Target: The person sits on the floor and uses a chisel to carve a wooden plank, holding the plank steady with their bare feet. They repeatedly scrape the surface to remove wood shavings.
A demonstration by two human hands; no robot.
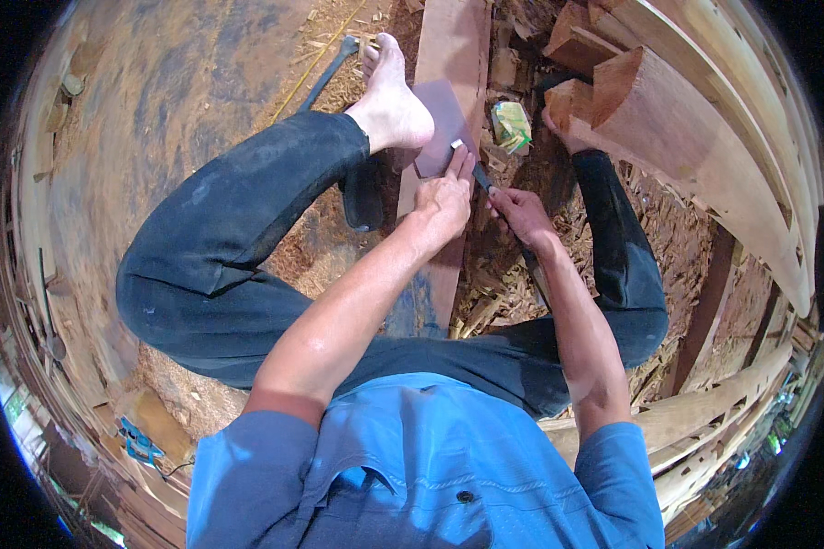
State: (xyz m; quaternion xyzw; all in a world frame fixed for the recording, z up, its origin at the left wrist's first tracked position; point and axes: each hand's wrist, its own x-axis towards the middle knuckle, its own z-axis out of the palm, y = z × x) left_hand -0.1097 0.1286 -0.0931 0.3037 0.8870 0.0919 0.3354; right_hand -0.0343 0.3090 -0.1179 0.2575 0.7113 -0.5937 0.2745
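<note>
From the head view I see the left hand (444, 199) reaching forward, its fingers stretched out over the near part of a flat, purple-grey plate (439, 108); a small white bit (457, 144) shows at the tips, but I cannot tell whether they pinch it. To its right and a little nearer the body, the right hand (519, 215) has its fingers curled around a thin dark bar (482, 178). The bar's long axis slants: its far end meets or passes close by the plate's near right corner, and it runs back toward the right knee. Whether bar and plate are one piece I cannot make out. The plate lies ahead of both hands, with the left hand nearer, over a long board (447, 41) that runs away between the legs. The left bare foot (389, 105) has its heel at the plate's left edge. Farther out, a green and yellow packet (512, 126) sits just right of the board, and shaped timber (655, 105) stands beyond it.
</note>
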